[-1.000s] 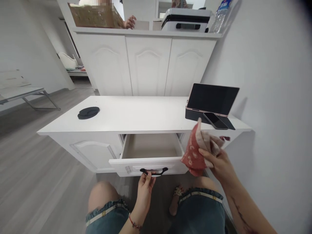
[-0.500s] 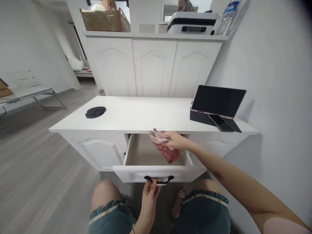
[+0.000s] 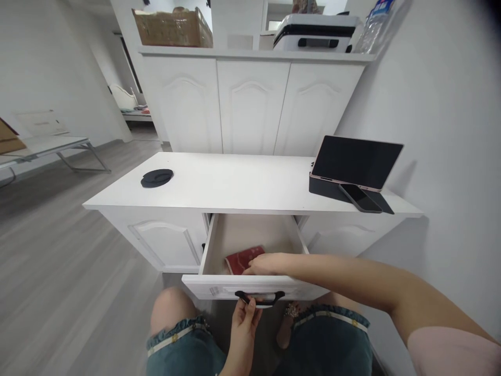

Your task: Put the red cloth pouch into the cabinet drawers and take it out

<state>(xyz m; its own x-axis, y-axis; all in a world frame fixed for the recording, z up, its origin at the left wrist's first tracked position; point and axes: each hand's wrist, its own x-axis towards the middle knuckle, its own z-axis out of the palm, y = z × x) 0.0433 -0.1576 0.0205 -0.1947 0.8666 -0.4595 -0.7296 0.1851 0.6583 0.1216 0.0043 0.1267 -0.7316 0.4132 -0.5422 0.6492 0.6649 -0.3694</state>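
A white drawer [image 3: 274,232] stands pulled out from under the white countertop. My left hand [image 3: 245,316] is closed around the black drawer handle [image 3: 277,296], the thumb in front of it. Inside the drawer, near its front left, lies a red patterned cloth pouch [image 3: 241,258]. My right hand [image 3: 266,263] reaches over the drawer's right side and down onto the pouch, its fingers bent at the pouch's lower right edge. The drawer front partly hides those fingertips and the near end of the pouch.
On the countertop [image 3: 235,183] are a flat black round object [image 3: 156,178] at left, and a tablet [image 3: 358,162] with a phone [image 3: 360,198] at right. A cardboard box [image 3: 172,28], a white case [image 3: 317,34] and a plastic bottle [image 3: 371,31] stand on the shelf above. A wall rises at right.
My right hand has lowered the red pouch from above the drawer to its floor, moving down and slightly left. My left hand still holds the handle. The view has shifted slightly.
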